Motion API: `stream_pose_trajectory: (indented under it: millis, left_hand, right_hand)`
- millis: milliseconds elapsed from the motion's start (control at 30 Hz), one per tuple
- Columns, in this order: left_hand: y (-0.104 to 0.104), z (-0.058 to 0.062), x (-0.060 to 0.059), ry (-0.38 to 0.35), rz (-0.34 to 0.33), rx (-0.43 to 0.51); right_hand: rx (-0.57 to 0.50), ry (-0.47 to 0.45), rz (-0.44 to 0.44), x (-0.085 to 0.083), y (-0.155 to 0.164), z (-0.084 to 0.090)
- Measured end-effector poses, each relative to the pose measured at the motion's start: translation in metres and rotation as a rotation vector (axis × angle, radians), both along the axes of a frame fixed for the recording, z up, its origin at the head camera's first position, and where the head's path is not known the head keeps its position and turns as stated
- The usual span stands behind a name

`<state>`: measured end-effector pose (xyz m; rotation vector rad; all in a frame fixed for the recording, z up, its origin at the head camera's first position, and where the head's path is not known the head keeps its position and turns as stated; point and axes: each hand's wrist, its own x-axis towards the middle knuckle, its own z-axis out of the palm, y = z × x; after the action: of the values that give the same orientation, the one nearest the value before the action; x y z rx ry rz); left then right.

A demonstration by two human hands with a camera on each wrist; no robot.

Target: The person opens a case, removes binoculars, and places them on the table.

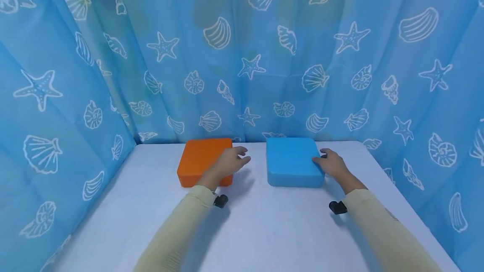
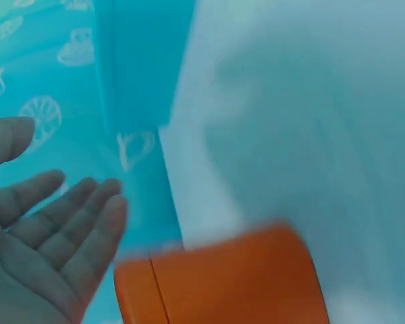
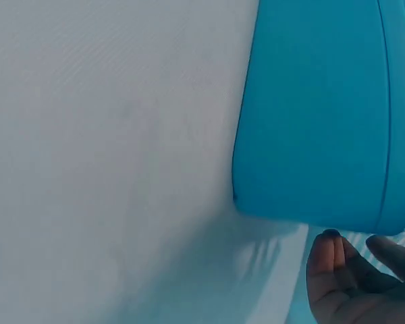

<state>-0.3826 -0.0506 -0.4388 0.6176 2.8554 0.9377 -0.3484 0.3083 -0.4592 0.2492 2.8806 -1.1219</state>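
An orange case (image 1: 204,158) with rounded corners lies at the back left of the white table, and a light blue case (image 1: 293,160) of similar shape lies to its right. My left hand (image 1: 231,160) hovers by the orange case's right side, overlapping it in the head view. Its fingers are relaxed and apart, with nothing between them, as the left wrist view shows. My right hand (image 1: 332,163) is at the blue case's right side, fingertips right at the edge. In the right wrist view those fingers (image 3: 324,263) are loosely bent beside the blue case's end.
A blue curtain (image 1: 249,87) printed with white shells and starfish hangs behind the table (image 1: 264,230) and along both sides. Dark wrist cameras (image 1: 221,200) sit under the pale sleeves. A strip of table lies between the two cases.
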Motion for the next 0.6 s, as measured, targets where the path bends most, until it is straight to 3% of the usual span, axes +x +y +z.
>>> stream_pose_trajectory:
  millis: [167, 300, 467, 600]
  left_hand:
    - [0.037, -0.009, -0.009, -0.170, -0.018, 0.027]
    - [0.065, -0.018, -0.010, -0.354, 0.010, 0.176]
    - [0.083, -0.024, -0.014, -0.513, 0.133, 0.367]
    - [0.090, -0.020, -0.025, -0.599, 0.292, 0.475]
  right_hand:
    - [-0.085, -0.070, -0.065, -0.010, -0.001, -0.003]
    - [-0.161, -0.105, -0.104, -0.014, 0.005, -0.004]
    - [-0.412, -0.179, -0.170, -0.024, 0.008, 0.004]
    - [-0.546, -0.209, -0.242, -0.032, 0.006, 0.013]
